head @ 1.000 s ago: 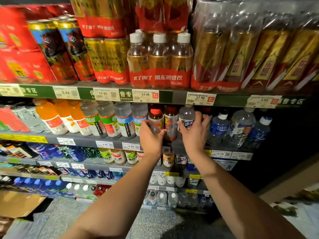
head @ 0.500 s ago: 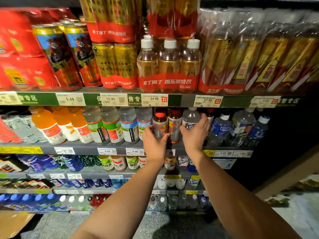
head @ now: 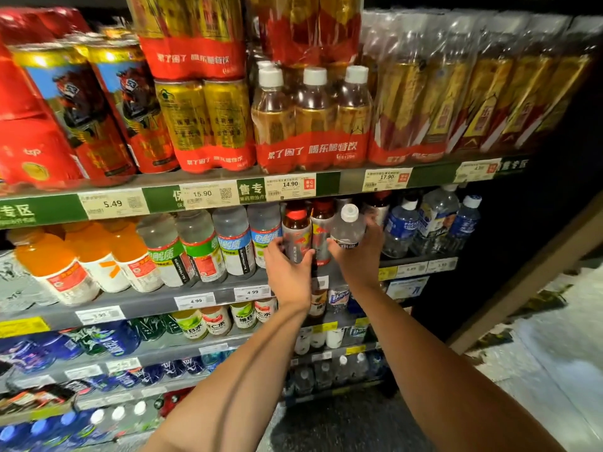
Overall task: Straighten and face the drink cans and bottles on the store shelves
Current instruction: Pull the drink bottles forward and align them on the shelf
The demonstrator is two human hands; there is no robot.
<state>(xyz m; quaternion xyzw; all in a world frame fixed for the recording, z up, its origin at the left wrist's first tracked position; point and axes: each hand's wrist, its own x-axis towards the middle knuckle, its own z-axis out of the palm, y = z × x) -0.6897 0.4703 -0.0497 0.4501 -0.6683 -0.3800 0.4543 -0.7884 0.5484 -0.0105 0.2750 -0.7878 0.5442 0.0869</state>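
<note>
Two bottles in curled fingers: red-capped bottle (head: 295, 234) in left hand (head: 287, 272), clear bottle (head: 347, 228) (tilted) in right hand (head: 360, 256).

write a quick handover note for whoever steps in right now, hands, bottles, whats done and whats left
Left hand: grips the red-capped bottle on the second shelf, upright.
Right hand: holds the clear white-capped bottle, tilted and seemingly lifted off the shelf.
A second red-capped bottle stands between the two.
Done: the green and blue labelled bottles to the left face front in a row.
Left: set the clear bottle back upright, label out, face both red-capped ones, then check the blue bottles to the right.
</note>
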